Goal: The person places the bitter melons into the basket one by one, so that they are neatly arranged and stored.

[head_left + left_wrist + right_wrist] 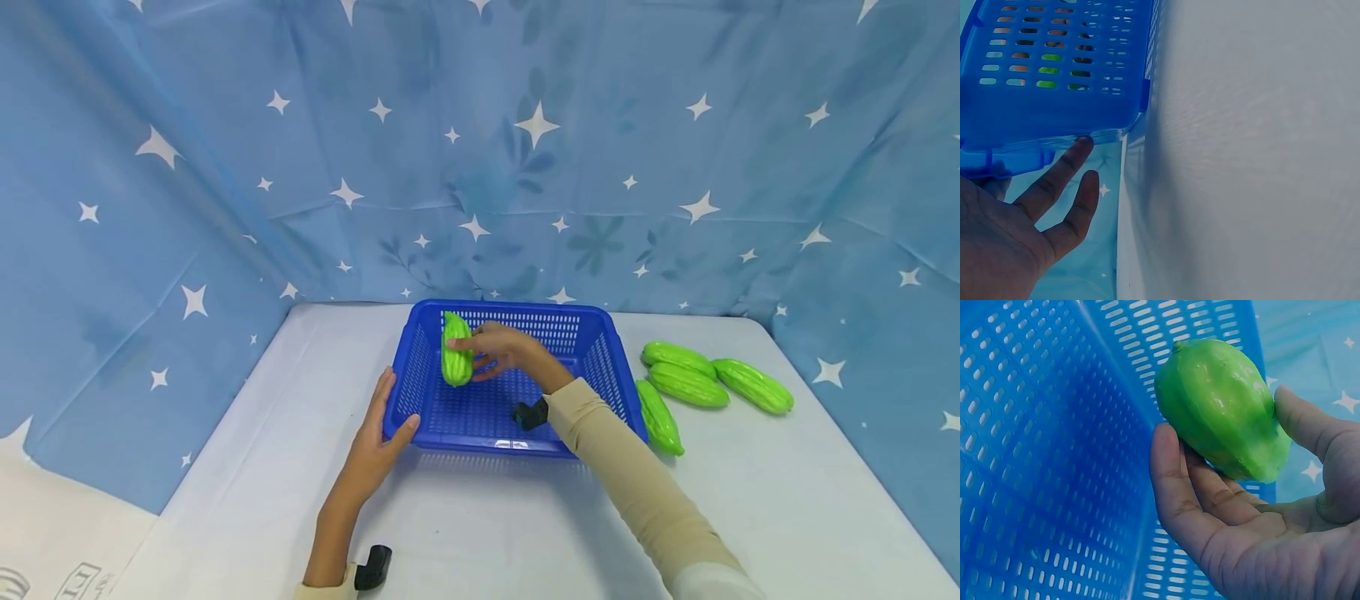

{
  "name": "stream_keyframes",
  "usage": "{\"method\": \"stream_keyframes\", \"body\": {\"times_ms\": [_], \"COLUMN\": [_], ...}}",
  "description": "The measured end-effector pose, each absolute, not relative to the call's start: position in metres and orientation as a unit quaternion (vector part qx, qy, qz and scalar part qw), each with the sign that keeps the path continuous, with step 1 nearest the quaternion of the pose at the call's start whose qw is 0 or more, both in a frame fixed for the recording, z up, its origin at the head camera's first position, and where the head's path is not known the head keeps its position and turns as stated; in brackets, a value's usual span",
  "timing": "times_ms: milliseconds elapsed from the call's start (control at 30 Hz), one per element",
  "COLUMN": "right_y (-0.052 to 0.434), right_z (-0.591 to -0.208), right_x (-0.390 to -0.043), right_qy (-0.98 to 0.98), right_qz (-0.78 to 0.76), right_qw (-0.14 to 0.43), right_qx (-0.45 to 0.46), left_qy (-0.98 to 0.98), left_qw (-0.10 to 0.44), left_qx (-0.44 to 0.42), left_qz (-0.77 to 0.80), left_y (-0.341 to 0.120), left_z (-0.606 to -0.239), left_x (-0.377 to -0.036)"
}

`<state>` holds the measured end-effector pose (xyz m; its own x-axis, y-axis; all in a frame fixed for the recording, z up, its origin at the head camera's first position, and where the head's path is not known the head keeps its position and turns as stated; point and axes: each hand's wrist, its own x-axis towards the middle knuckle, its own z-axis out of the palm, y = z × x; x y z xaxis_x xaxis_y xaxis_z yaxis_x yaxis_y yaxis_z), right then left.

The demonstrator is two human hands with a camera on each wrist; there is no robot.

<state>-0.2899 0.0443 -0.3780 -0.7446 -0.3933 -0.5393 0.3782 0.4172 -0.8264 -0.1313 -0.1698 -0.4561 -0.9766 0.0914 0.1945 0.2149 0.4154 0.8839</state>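
The left hand (pixel 378 437) lies spread against the near-left corner of the blue basket (pixel 600 350), steadying it on the table (pixel 487 525). The right hand (pixel 498 350) grips a green gourd (pixel 456 360) over the basket's far-left part. Four more gourds (pixel 701 383) lie right of it.

Glossy plastic on a matt tabletop

The green gourd (pixel 1222 406) looks like smooth, ridged, shiny plastic; the blue basket (pixel 600 350) is perforated hard plastic with a slight sheen; the table (pixel 787 500) is pale and matt; the starred backdrop (pixel 525 150) is creased cloth.
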Motion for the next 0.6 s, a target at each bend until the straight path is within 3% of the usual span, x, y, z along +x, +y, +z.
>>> {"method": "stream_keyframes", "body": {"times_ms": [600], "right_y": [0.029], "right_z": [-0.405], "right_x": [-0.305], "right_qy": [0.759], "right_qz": [-0.508], "right_qw": [0.406], "right_qx": [0.032], "left_qy": [-0.836], "left_qw": [0.059], "left_qx": [-0.085], "left_qz": [-0.539], "left_y": [-0.168], "left_z": [-0.458], "left_x": [-0.131]}}
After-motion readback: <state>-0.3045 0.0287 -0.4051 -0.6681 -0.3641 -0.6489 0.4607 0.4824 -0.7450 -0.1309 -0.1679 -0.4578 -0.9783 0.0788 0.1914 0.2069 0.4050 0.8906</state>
